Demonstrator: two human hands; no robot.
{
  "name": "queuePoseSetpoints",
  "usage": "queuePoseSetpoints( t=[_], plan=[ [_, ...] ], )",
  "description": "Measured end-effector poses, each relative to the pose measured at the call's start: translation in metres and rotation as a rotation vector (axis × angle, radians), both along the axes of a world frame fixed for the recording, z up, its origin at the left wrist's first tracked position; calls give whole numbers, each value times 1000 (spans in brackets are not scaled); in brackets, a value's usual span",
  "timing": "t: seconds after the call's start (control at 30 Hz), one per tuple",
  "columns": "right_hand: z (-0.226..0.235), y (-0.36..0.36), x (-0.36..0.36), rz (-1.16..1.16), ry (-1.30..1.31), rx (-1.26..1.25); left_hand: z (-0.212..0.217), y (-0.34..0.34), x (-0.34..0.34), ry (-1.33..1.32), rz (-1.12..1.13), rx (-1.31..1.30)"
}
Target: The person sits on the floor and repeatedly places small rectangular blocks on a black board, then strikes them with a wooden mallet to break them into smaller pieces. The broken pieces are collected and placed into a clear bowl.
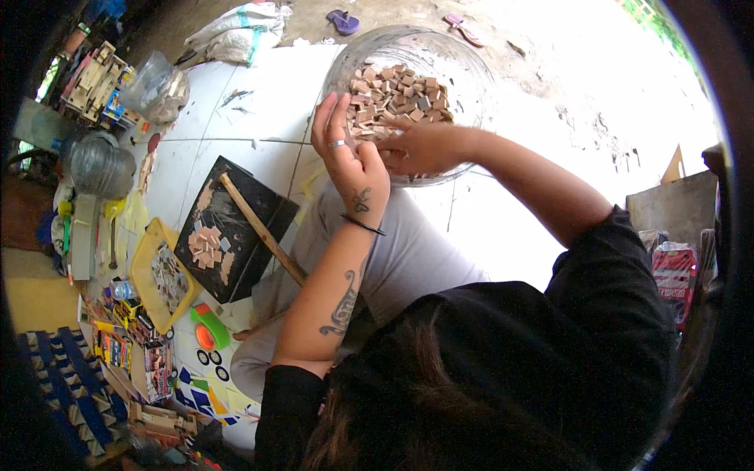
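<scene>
Small brown square pieces, flat and apparently wooden, with a few greyish ones mixed in [397, 93], are heaped loosely inside a wide, round, clear plastic tub [416, 44] set on the white tiled floor [255, 106]. The right hand [412, 147] is lowered among them, though whether any piece is gripped cannot be told, while the left hand [349, 153] is held open and empty at the tub's near left side. Printed lettering is carried by colourful boxes [114, 345] at the lower left.
</scene>
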State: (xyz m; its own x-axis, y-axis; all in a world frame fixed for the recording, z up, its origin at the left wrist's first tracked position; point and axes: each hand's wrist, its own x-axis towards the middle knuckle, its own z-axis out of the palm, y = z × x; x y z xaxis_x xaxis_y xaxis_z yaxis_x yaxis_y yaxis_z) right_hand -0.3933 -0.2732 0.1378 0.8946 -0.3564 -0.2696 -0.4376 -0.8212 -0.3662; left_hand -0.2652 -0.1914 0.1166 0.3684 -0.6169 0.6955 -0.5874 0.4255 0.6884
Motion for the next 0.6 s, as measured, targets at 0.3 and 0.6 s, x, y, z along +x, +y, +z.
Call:
queuePoseSetpoints(
  t=[0.3,0.6],
  plan=[
    [24,-40,8,178,470,37,3,-2,-1,-46,-65,43],
    [38,-64,-22,-358,215,-315,4,-1,-1,-145,-141,69]
  ],
)
